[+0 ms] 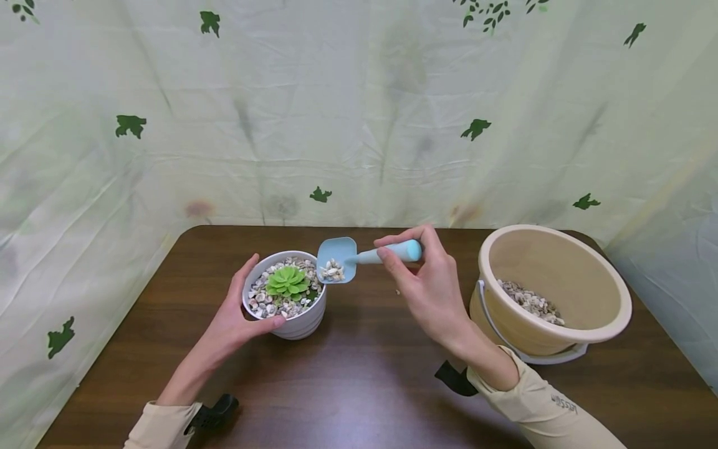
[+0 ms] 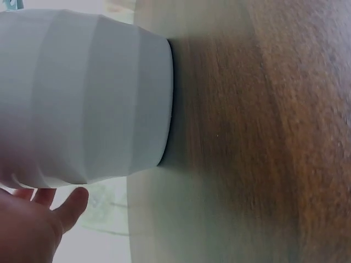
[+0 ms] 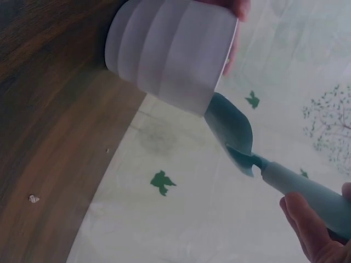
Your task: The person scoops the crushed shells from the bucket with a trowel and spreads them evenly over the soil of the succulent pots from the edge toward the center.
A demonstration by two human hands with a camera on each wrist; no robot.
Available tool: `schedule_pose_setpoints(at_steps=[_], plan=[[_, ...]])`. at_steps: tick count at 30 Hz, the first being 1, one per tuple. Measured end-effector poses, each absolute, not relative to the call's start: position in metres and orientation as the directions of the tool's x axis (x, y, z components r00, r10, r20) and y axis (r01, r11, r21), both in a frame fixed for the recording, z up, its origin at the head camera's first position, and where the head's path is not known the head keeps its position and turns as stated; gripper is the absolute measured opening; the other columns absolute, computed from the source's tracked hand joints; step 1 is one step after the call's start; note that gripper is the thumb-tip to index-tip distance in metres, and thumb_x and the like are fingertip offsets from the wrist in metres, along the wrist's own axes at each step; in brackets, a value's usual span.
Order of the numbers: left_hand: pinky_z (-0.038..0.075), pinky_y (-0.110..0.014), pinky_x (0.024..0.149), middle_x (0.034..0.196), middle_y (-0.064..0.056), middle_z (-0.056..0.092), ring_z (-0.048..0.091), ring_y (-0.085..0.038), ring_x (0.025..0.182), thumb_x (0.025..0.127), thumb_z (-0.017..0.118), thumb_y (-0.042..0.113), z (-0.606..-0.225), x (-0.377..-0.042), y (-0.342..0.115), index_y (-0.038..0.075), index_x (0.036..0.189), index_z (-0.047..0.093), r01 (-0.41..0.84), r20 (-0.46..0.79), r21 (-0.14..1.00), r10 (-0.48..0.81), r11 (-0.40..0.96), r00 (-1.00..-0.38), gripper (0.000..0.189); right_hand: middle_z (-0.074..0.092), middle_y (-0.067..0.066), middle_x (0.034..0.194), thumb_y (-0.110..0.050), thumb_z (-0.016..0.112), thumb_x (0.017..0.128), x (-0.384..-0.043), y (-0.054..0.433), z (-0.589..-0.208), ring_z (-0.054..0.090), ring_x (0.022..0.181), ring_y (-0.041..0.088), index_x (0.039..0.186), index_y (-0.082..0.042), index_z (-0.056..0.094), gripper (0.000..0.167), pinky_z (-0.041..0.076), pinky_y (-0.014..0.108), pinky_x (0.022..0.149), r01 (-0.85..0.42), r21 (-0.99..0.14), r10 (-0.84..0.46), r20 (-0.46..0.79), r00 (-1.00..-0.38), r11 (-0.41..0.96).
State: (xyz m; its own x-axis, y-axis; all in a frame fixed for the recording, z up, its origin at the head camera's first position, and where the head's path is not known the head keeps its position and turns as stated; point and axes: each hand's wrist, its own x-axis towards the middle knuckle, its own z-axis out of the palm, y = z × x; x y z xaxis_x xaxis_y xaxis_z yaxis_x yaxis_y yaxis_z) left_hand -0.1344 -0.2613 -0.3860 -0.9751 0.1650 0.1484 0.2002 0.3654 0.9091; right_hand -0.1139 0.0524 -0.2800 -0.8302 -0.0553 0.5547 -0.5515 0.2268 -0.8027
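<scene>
A white ribbed flower pot [image 1: 303,325] stands on the table, holding a green succulent [image 1: 287,282] set in pebbles [image 1: 260,305]. My left hand [image 1: 241,318] grips the pot from its left, thumb across the front and fingers behind. The handle of a light blue shovel [image 1: 387,252] is pinched between the thumb and fingers of my right hand [image 1: 432,293]. Its scoop carries a small heap of pebbles and sits at the pot's right rim. In the right wrist view the underside of the scoop [image 3: 230,131] shows close to the rim of the pot [image 3: 181,49].
At the right stands a beige bucket [image 1: 594,274] with a grey handle [image 1: 555,358] lowered and pebbles [image 1: 530,300] inside. A stray pebble [image 3: 34,198] lies on the brown table [image 1: 359,380]. A pale curtain [image 1: 359,112] with leaf prints hangs behind and at both sides.
</scene>
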Motion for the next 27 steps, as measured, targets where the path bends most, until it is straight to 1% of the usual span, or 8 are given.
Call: schedule_pose_setpoints(at_steps=[3,6,10,14,18,20,23,27], plan=[[0.026,-0.048,0.103,0.154,-0.010,0.020,0.026,-0.030,0.135,0.074,0.085,0.016,-0.385,-0.134,-0.260,0.021,0.158,0.017,0.212,0.160,0.883,0.157,0.420,-0.975,0.108,0.072,0.007,0.105,-0.002,0.069,0.091,-0.114,0.052,-0.280,0.050,0.057,0.014,0.103,0.001,0.053,0.020,0.041,0.022,0.051,-0.554,-0.797,-0.057,0.558,-0.828,0.240],[0.026,-0.054,0.102,0.154,-0.012,0.020,0.026,-0.031,0.135,0.074,0.085,0.018,-0.384,-0.133,-0.259,0.017,0.157,0.018,0.214,0.159,0.873,0.159,0.439,-0.974,0.107,0.073,0.004,0.104,-0.002,0.069,0.091,-0.117,0.053,-0.285,0.051,0.059,0.015,0.103,0.001,0.054,0.020,0.042,0.022,0.052,-0.555,-0.793,-0.055,0.561,-0.826,0.252],[0.030,-0.036,0.103,0.156,-0.010,0.019,0.025,-0.029,0.137,0.079,0.081,0.016,-0.382,-0.132,-0.261,0.023,0.158,0.015,0.182,0.120,0.906,0.178,0.383,-0.977,0.103,0.072,-0.002,0.105,-0.008,0.071,0.091,-0.125,0.056,-0.296,0.051,0.059,0.016,0.105,-0.004,0.055,0.021,0.041,0.023,0.051,-0.560,-0.790,-0.057,0.566,-0.823,0.248],[0.035,-0.013,0.092,0.156,-0.013,0.019,0.028,-0.030,0.135,0.081,0.077,0.011,-0.382,-0.131,-0.261,0.021,0.158,0.014,0.161,0.102,0.938,0.198,0.308,-0.975,0.100,0.072,-0.006,0.106,-0.014,0.070,0.092,-0.129,0.058,-0.302,0.052,0.060,0.017,0.106,-0.007,0.056,0.021,0.041,0.024,0.050,-0.578,-0.780,-0.068,0.581,-0.811,0.238],[0.033,-0.012,0.092,0.156,-0.013,0.021,0.031,-0.029,0.134,0.081,0.078,0.011,-0.383,-0.131,-0.260,0.021,0.158,0.015,0.171,0.118,0.934,0.182,0.312,-0.976,0.100,0.072,-0.005,0.106,-0.016,0.070,0.092,-0.129,0.058,-0.302,0.054,0.065,0.017,0.105,-0.007,0.056,0.021,0.043,0.023,0.053,-0.595,-0.770,-0.075,0.596,-0.800,0.230],[0.031,-0.018,0.097,0.156,-0.011,0.021,0.030,-0.028,0.135,0.079,0.080,0.012,-0.384,-0.132,-0.259,0.022,0.158,0.016,0.181,0.130,0.923,0.167,0.339,-0.977,0.102,0.072,-0.005,0.106,-0.016,0.070,0.092,-0.129,0.057,-0.302,0.058,0.069,0.016,0.105,-0.007,0.056,0.020,0.045,0.023,0.056,-0.598,-0.769,-0.077,0.598,-0.798,0.225],[0.028,-0.035,0.103,0.155,-0.010,0.020,0.027,-0.028,0.136,0.076,0.083,0.014,-0.385,-0.134,-0.258,0.021,0.158,0.017,0.199,0.153,0.898,0.147,0.393,-0.977,0.105,0.072,-0.004,0.106,-0.015,0.069,0.092,-0.129,0.056,-0.302,0.062,0.078,0.013,0.104,-0.007,0.055,0.020,0.049,0.024,0.061,-0.598,-0.771,-0.080,0.597,-0.798,0.219],[0.026,-0.053,0.102,0.154,-0.012,0.020,0.025,-0.030,0.135,0.073,0.085,0.017,-0.385,-0.134,-0.256,0.016,0.157,0.018,0.217,0.172,0.872,0.141,0.438,-0.975,0.107,0.072,-0.005,0.106,-0.015,0.069,0.092,-0.129,0.056,-0.303,0.065,0.082,0.012,0.103,-0.008,0.055,0.019,0.052,0.027,0.065,-0.595,-0.772,-0.080,0.594,-0.800,0.223]])
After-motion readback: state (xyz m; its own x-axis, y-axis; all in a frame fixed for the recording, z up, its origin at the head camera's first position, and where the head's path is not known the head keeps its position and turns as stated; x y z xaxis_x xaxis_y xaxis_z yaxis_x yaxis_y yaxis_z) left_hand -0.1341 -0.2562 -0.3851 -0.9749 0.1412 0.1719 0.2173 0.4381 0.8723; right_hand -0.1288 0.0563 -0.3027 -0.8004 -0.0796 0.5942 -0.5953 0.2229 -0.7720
